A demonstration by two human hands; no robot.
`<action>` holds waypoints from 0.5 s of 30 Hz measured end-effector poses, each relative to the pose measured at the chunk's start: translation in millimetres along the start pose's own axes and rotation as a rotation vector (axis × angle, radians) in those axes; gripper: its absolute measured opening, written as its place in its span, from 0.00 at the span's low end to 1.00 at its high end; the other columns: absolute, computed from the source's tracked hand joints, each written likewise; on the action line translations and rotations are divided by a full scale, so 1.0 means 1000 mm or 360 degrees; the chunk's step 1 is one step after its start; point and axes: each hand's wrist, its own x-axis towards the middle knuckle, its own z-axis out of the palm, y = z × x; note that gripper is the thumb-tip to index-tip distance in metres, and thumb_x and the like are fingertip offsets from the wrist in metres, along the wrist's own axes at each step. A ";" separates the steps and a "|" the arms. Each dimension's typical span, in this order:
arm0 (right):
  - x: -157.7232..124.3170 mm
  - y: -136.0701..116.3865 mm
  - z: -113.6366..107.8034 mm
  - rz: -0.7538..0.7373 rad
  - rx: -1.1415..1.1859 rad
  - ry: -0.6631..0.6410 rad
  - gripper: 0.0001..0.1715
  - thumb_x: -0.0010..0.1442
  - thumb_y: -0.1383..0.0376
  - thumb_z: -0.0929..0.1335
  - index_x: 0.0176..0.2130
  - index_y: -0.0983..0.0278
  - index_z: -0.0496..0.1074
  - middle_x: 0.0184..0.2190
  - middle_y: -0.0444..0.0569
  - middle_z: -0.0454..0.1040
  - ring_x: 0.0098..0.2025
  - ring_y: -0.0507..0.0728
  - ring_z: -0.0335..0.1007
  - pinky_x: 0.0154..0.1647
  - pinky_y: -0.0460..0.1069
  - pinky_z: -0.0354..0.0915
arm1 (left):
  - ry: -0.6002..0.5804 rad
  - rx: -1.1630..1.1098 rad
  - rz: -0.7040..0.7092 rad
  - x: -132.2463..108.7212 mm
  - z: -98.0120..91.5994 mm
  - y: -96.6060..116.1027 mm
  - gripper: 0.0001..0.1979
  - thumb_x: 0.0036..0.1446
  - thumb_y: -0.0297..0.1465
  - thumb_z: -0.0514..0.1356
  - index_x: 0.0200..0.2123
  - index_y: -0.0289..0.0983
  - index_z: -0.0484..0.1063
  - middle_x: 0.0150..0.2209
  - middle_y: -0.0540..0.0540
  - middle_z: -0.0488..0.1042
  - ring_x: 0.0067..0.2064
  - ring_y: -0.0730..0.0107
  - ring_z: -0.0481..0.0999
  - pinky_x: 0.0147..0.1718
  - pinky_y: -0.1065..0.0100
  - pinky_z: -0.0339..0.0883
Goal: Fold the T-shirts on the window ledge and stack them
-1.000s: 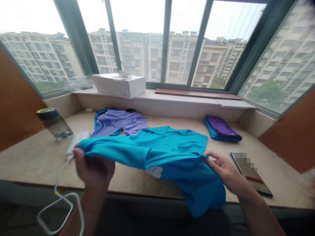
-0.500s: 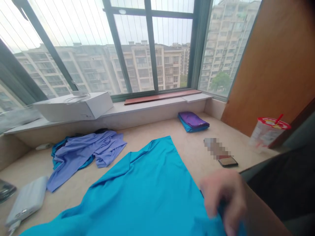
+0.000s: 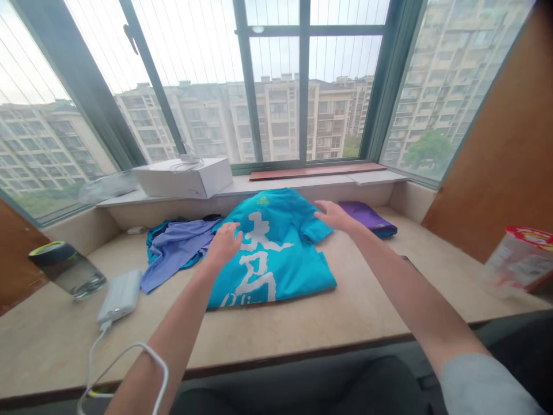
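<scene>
Left hand [image 3: 226, 240] and right hand [image 3: 332, 215], fingers spread, flank a turquoise cloth shirt [image 3: 296, 279] — smooth, lightly creased.

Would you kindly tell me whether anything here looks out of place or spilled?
No spill or damage is visible. The lavender clothing left of the blue shirt lies in a crumpled heap, unlike the folded purple cloth at right. The white cable loops past the edge of the counter and might snag.
</scene>
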 end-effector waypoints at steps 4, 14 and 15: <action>-0.050 0.031 0.019 0.0006 -0.0136 -0.0251 0.16 0.62 0.57 0.73 0.47 0.62 0.78 0.48 0.51 0.79 0.49 0.62 0.75 0.52 0.57 0.71 | -0.0173 0.0304 -0.0007 -0.042 -0.003 -0.036 0.14 0.61 0.40 0.64 0.46 0.39 0.77 0.50 0.40 0.77 0.53 0.50 0.76 0.55 0.48 0.68; -0.120 0.090 0.047 -0.0208 -0.0754 -0.0676 0.16 0.66 0.62 0.67 0.50 0.61 0.79 0.49 0.55 0.79 0.52 0.64 0.74 0.56 0.58 0.67 | -0.0714 0.1260 0.0107 -0.112 -0.046 -0.090 0.21 0.66 0.41 0.53 0.53 0.38 0.76 0.56 0.36 0.76 0.57 0.47 0.75 0.57 0.50 0.69; -0.116 0.093 0.049 -0.0247 -0.0807 -0.0676 0.14 0.66 0.63 0.67 0.47 0.61 0.80 0.47 0.54 0.80 0.50 0.63 0.74 0.54 0.57 0.67 | -0.0738 0.1286 0.0103 -0.109 -0.045 -0.091 0.20 0.65 0.40 0.54 0.54 0.39 0.76 0.57 0.37 0.76 0.58 0.47 0.75 0.57 0.50 0.69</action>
